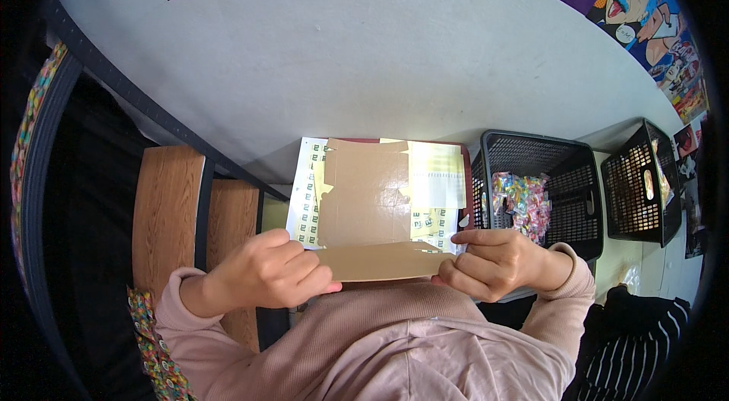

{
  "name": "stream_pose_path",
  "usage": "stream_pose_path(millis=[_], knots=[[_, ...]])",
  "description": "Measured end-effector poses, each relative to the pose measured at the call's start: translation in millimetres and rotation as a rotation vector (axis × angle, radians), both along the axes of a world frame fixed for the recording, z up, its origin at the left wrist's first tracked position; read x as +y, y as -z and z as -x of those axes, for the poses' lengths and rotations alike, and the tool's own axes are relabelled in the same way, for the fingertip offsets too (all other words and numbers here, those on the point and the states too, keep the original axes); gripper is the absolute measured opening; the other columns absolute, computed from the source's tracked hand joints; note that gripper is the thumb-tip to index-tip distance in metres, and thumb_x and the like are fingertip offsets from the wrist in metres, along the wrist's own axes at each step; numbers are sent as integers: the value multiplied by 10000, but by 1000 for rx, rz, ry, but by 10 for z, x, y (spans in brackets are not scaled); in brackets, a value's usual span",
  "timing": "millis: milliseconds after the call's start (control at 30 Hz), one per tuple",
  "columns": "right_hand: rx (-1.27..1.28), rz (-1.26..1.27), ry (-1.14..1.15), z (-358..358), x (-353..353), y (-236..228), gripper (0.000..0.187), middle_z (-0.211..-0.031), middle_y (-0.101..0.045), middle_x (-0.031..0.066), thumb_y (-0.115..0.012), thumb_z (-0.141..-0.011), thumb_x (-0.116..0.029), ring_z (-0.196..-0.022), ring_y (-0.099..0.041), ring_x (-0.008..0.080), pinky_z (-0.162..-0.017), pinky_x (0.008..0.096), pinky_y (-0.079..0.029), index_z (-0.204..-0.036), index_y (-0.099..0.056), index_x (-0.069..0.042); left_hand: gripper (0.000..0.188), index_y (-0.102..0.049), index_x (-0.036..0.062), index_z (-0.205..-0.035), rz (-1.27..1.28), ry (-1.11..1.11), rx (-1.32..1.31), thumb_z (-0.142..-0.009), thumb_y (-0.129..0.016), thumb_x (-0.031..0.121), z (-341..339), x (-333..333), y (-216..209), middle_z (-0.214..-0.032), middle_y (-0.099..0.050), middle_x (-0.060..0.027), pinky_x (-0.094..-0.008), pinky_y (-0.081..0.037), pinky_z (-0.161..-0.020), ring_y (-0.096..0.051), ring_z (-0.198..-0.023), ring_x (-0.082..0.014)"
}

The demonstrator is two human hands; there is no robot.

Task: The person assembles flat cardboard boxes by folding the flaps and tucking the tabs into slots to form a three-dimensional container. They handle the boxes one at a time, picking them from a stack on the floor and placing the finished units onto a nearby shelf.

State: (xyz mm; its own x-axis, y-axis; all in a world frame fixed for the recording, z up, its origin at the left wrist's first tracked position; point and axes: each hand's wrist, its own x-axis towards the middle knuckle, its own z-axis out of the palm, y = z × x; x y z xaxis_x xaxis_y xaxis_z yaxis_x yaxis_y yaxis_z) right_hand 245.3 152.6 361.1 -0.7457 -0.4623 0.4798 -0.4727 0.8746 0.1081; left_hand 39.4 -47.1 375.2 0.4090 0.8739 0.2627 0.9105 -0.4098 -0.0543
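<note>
A flat brown cardboard box blank [364, 196] lies in front of me, with small notched tabs along its sides. Its near panel [387, 263] is bent up along a crease. My left hand [275, 272] is closed on the left end of that panel, fingers curled. At the other end, my right hand [487, 268] pinches the panel's right corner, its index finger reaching over the top. White and yellow printed sheets [305, 196] lie under the cardboard and stick out on both sides.
Right of the sheets stands a black plastic basket [569, 154] holding colourful small wrapped pieces [524, 203]. A second black basket [626, 188] is farther right. Wooden boards [167, 203] and a dark metal post [144, 105] are at left. A white wall [342, 52] rises behind.
</note>
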Motion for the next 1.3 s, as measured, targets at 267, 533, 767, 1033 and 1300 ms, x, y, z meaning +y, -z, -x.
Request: stream_pose_path(millis=[267,533,767,1033,1300], knots=[[84,-8,131,271,270,95,170,-553,-417,-7,-630,-657,-161,-492,-486,109,-480,227,-427,-633,-485,-76,307,-403,124,-563,-170,-117,5,-698,-621,293,228,347,194,-510,-385,10,-253,-290,-456,-410,-453,-114],[127,-49,133,342,128,87,116,-573,-431,-9,-615,-607,-139,-519,-496,118,-491,225,-422,-625,-517,-79,251,-433,115,-616,-296,-121,-47,-713,-595,280,-190,697,319,-559,-417,16,-244,-323,-487,-444,-491,-111],[133,15,222,31,361,178,150,-557,-441,3,-640,-611,-141,-480,-485,131,-461,249,-404,-623,-505,-79,170,-443,114,-616,-74,-116,21,-710,-565,186,55,388,653,-542,-447,10,-254,-353,-498,-477,-499,-117],[138,17,404,-130,593,175,174,-523,-408,23,-652,-588,-91,-485,-493,157,-462,274,-413,-649,-493,-55,184,-477,53,-652,-107,-385,-179,-723,-596,174,456,-122,743,-606,-478,-59,-300,-386,-539,-486,-561,-218],[56,-54,287,51,291,181,181,-514,-402,8,-673,-624,-117,-474,-483,135,-523,278,-476,-670,-513,-46,246,-524,97,-769,-393,-312,-196,-690,-615,311,-183,508,410,-717,-485,-15,-288,-392,-584,-497,-703,-164]])
